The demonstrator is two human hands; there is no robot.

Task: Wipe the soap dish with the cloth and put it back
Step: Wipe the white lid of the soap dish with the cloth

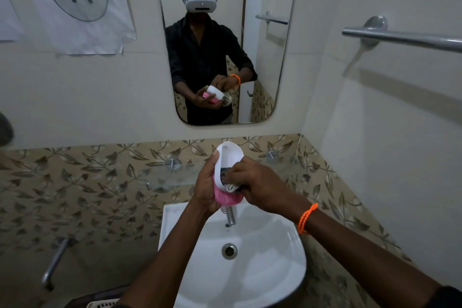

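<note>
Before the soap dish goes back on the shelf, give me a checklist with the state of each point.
1. Left hand has a firm hold on the soap dish: ok, fingers wrap its side over the sink.
2. Right hand presses the cloth inside the dish: ok.
3. Inside of the dish wiped clean: cannot tell, the hand and cloth cover the lower part.
4. Pink part under the white one wiped: cannot tell.
5. Glass shelf has room for the dish: ok, nothing stands on the visible part.
6. Tap off: ok, no water running.
</note>
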